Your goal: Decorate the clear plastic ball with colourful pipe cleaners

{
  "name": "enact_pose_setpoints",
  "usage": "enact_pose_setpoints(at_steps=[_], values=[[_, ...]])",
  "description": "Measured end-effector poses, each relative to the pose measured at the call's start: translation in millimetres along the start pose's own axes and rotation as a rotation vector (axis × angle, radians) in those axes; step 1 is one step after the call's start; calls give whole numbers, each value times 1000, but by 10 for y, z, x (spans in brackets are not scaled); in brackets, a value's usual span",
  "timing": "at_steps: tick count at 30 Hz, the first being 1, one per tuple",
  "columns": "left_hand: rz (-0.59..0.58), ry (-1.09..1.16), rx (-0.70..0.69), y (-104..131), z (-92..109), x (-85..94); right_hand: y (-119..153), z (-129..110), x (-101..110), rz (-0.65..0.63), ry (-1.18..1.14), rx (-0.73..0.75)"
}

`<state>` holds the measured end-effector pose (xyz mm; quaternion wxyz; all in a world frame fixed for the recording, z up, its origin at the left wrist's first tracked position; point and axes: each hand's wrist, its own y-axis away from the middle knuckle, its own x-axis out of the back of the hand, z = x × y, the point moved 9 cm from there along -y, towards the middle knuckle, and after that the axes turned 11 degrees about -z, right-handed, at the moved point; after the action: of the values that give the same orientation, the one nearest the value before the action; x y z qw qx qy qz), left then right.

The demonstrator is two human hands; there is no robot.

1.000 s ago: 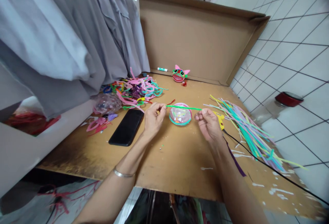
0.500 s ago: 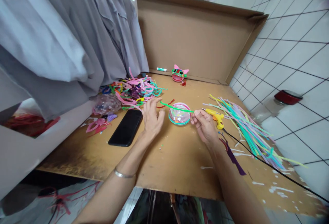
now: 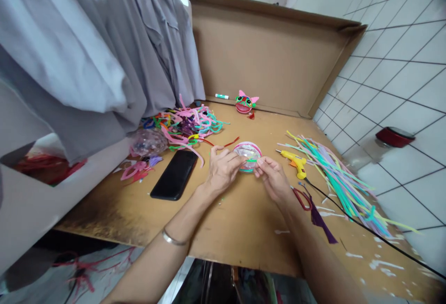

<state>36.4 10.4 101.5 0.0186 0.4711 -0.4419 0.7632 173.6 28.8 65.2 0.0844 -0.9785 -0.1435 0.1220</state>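
Observation:
A green pipe cleaner (image 3: 251, 160) runs between my two hands, above a small round clear dish (image 3: 248, 148) with a pink and teal rim. My left hand (image 3: 223, 168) has its fingers closed at the pipe cleaner's left end, palm down. My right hand (image 3: 273, 176) pinches the other end between thumb and forefinger. Both hands partly cover the dish's near side. Right of my right hand lies a yellow glue gun (image 3: 294, 160) with a black cord. Red-handled scissors (image 3: 302, 199) show partly beside my right wrist.
Left are a black phone (image 3: 174, 175) and a tangled pile of pipe cleaners (image 3: 190, 120). A pipe-cleaner bundle (image 3: 336, 174) and a purple tassel (image 3: 322, 222) lie right. Behind stand a decorated animal face (image 3: 244, 102), a glue stick (image 3: 222, 96) and a cardboard wall (image 3: 268, 53).
My left hand has moved right and closed on the green pipe cleaner's free end. The pipe cleaner's visible stretch is now short between my hands. The view has shifted slightly.

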Motion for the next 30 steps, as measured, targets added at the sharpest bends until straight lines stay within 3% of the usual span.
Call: enact_pose_setpoints(at_steps=[6,12,20,25,30], values=[[7,-18,81,17,-209,89,-35,-166,325,131,-50,79],[85,13,141,44,-358,133,-39,-196,416,152,16,87],[211,214,185,95,-526,207,-43,-271,569,182,377,97],[219,217,206,118,-548,194,-15,-345,584,203,554,185],[165,232,278,108,-630,84,85,-550,389,252,1077,366]])
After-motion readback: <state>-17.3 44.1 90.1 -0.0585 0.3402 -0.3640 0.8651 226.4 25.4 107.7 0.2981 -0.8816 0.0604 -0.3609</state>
